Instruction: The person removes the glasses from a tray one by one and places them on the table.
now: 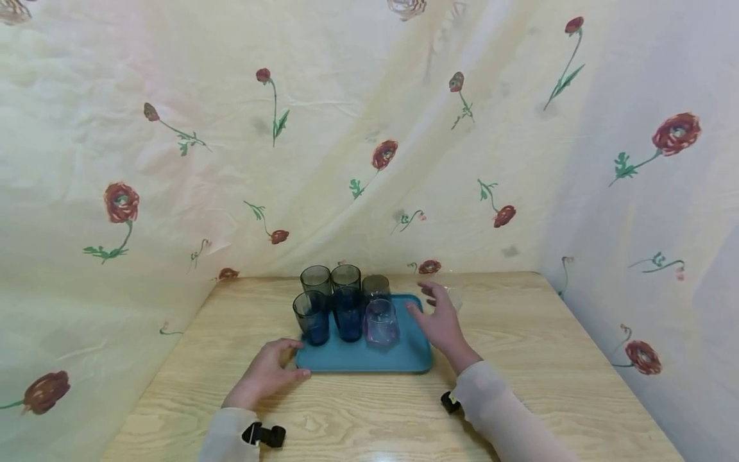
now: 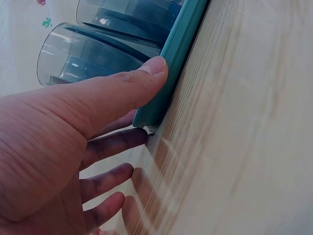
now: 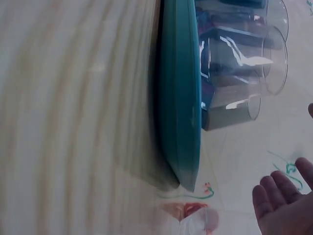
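A teal tray (image 1: 369,364) lies on the table and carries several drinking glasses. My left hand (image 1: 268,372) holds the tray's near left corner, its thumb on the front edge and its fingers at the left side. Above the tray's right part hovers my right hand (image 1: 441,321), fingers spread and holding nothing. Nearest to it stands a clear, pinkish glass (image 1: 381,324). Left of that are two tall dark glasses, a middle one (image 1: 349,321) and a left one (image 1: 312,321). Tall grey glasses (image 1: 315,277) and a shorter grey glass (image 1: 376,285) form the back row.
A transparent glass-like object (image 3: 195,223) stands on the table beyond the tray's right end, faint and partly hidden by my right hand in the head view. The wood-grain table (image 1: 358,417) meets a flower-printed curtain (image 1: 323,160) at the back and both sides.
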Demonstrator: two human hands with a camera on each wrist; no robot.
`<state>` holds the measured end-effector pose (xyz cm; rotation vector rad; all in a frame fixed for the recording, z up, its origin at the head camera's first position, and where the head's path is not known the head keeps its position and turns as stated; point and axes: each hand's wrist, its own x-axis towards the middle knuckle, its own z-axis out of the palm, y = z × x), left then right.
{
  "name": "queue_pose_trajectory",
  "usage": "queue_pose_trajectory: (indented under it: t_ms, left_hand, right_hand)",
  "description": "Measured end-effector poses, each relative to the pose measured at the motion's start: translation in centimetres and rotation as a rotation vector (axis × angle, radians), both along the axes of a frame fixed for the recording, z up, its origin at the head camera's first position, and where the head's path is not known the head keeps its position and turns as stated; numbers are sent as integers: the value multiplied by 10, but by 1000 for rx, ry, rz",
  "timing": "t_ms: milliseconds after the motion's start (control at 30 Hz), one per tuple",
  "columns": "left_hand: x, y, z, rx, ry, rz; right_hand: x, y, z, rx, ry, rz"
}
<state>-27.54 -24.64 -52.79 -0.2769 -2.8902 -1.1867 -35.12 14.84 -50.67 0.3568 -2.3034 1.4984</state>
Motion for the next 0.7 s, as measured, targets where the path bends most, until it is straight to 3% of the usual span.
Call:
queue_pose_trajectory:
  t_ms: [167,467,700]
  left_hand:
    - [1,0,-1,3,-9,7]
    - [-1,0,-2,-3,-9,6]
    - [-1,1,-2,-7,-6,6]
  right_hand:
    - [7,-12,2,28,-115,113]
    - [14,-26,-2,39,-206,276]
    - [16,-30,-5,82,-209,294]
